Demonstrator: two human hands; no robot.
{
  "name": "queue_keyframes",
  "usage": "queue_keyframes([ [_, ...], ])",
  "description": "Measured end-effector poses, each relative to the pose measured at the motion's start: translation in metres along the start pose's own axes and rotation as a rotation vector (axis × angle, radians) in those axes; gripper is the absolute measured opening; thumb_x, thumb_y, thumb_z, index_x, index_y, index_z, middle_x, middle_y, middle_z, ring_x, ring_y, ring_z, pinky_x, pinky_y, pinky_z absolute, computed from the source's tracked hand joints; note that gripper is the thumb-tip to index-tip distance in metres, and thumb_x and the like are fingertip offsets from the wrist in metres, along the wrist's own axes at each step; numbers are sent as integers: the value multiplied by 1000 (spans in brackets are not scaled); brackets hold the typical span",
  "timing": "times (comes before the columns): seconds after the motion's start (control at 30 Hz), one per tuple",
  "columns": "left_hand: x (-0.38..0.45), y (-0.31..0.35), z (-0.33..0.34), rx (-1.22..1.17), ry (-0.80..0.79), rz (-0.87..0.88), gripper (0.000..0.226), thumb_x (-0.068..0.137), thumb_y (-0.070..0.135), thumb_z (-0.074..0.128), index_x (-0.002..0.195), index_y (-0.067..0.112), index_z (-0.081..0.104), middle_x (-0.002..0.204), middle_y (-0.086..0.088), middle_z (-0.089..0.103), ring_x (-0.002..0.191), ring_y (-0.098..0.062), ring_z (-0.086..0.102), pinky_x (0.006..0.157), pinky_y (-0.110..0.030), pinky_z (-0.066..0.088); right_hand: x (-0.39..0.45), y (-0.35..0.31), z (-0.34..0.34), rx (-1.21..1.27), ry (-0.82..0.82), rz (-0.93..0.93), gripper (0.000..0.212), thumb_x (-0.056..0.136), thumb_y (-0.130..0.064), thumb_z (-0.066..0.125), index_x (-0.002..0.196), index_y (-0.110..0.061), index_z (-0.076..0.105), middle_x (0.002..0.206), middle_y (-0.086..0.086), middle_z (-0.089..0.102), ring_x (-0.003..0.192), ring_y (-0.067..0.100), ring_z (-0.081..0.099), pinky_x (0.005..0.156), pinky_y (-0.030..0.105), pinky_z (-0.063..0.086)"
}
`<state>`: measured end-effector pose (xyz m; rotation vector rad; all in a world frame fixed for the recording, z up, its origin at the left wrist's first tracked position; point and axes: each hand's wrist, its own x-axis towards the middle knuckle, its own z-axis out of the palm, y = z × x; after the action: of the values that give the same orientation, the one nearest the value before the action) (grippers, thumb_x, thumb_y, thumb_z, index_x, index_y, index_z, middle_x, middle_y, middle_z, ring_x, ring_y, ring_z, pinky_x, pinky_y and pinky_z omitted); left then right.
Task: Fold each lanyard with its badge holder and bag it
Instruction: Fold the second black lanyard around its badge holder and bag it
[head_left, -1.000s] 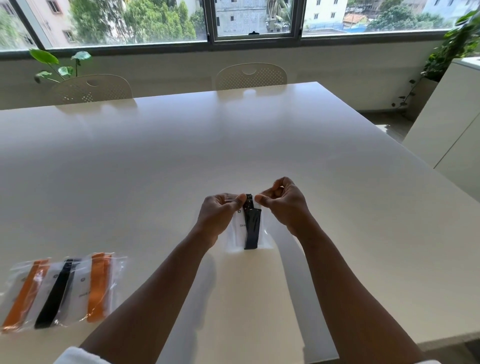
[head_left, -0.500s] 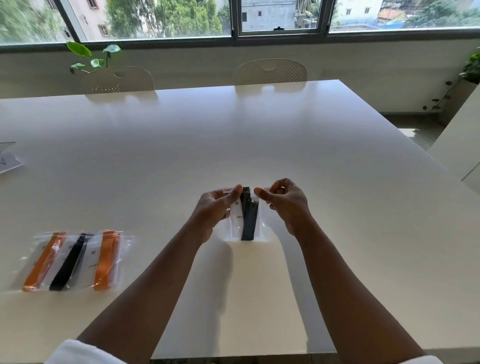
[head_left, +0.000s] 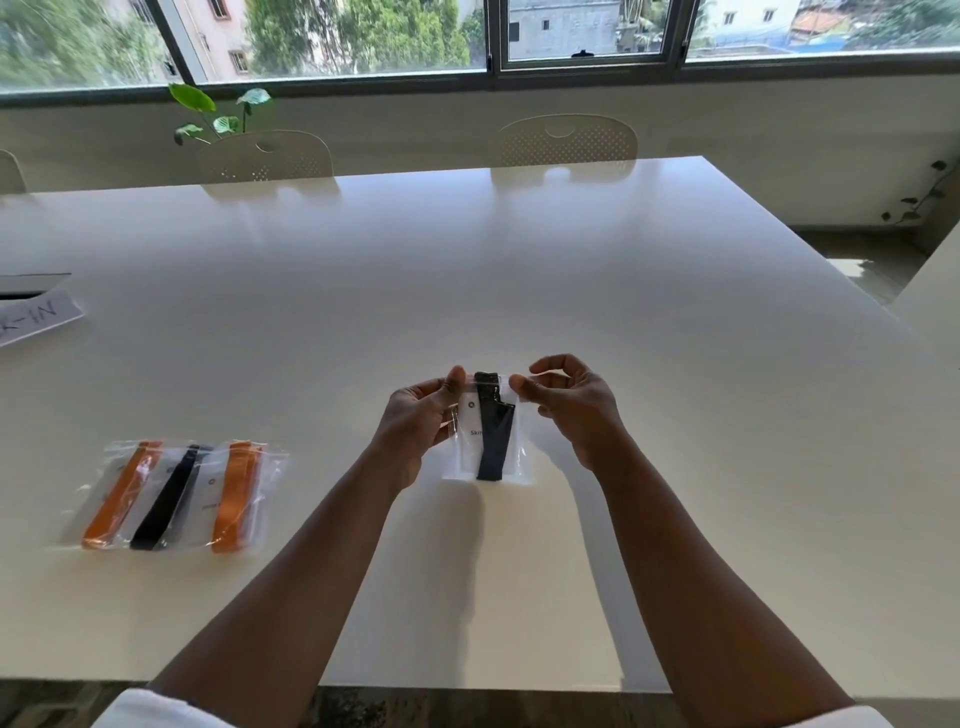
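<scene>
A small clear plastic bag (head_left: 511, 462) is held upright over the white table (head_left: 519, 270), its lower edge near the tabletop. Inside it sit a folded black lanyard (head_left: 496, 436) and a white badge holder (head_left: 470, 431) with small print. My left hand (head_left: 418, 421) pinches the bag's top left corner between thumb and fingers. My right hand (head_left: 569, 402) pinches the top right corner, its other fingers loosely curled. Part of the lanyard pokes up at the bag's mouth.
Three filled bags (head_left: 174, 496) lie side by side at the left: orange, black and orange lanyards. A paper label (head_left: 36, 317) lies at the far left edge. Two chairs (head_left: 563, 143) stand behind the table's far side, and a plant (head_left: 218, 111) by the window.
The view has swung left and down, so the filled bags sit nearer the middle. My hands have stayed on the bag's top corners, with the right hand's fingers slightly more spread.
</scene>
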<state>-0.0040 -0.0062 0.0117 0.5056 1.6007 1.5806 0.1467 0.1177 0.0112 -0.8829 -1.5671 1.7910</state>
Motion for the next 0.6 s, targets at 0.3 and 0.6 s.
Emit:
queue_keyframes([
  [0.3,-11,8,-31,2,64,36,30,92,39,65,103,14,75,92,0,78,74,-9,72,64,-20,56,-12,-1,36,60,9,10,37,72,-21,85,101,-10,64,81,1,72,69,11,69,65,24,55],
  [0.6,-35,8,-110,63,275,119,28,82,35,79,87,8,73,82,-4,73,64,-8,70,64,-22,59,-32,11,116,156,-31,101,25,83,4,71,104,3,57,84,14,64,72,22,67,73,31,61],
])
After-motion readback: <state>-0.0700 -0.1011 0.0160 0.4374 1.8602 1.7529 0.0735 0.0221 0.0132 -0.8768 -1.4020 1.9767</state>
